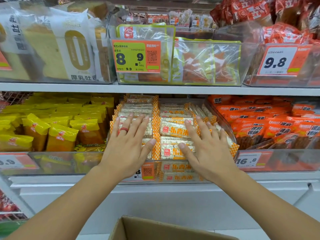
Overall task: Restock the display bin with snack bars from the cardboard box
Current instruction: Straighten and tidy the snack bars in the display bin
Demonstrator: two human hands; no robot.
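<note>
On the lower shelf, in the clear display bin at the middle, I see the snack bars stacked in rows, white puffed pieces in wrappers with orange checked ends. Both my arms reach forward and up from the bottom corners, bare forearms converging on the bin. My left hand lies palm down on the left stack, its fingers straight and spread wide, holding nothing (a red ring sits on one finger). My right hand lies flat on the right stack in the same way, fingers fanned and straight, thumb angled inward toward the left thumb without touching it. Below, at the frame's bottom edge, the cardboard box stands open; I cannot tell what is inside.
</note>
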